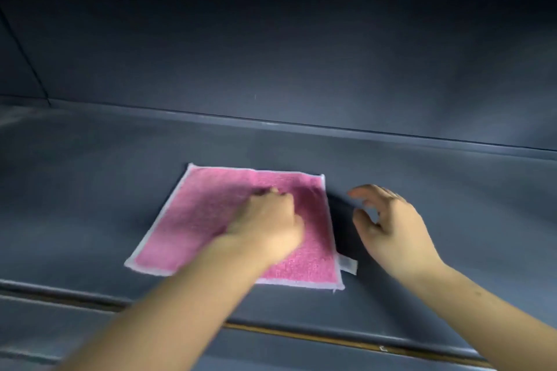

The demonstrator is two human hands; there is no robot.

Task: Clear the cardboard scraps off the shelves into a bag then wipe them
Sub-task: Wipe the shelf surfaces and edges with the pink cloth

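My left hand (268,220) rests on the pink cloth (211,220), which lies flat on the dark grey shelf (105,190) near its front edge. The fingers are bent down onto it, but through the blur I cannot tell whether they pinch the fabric. My right hand (391,226) hovers just beside the cloth's right edge, fingers loosely curled and holding nothing.

No writing can be read. The cloth (211,220) bears a white tag (348,265), between left grip (268,220) and right grip (388,220), too blurred.
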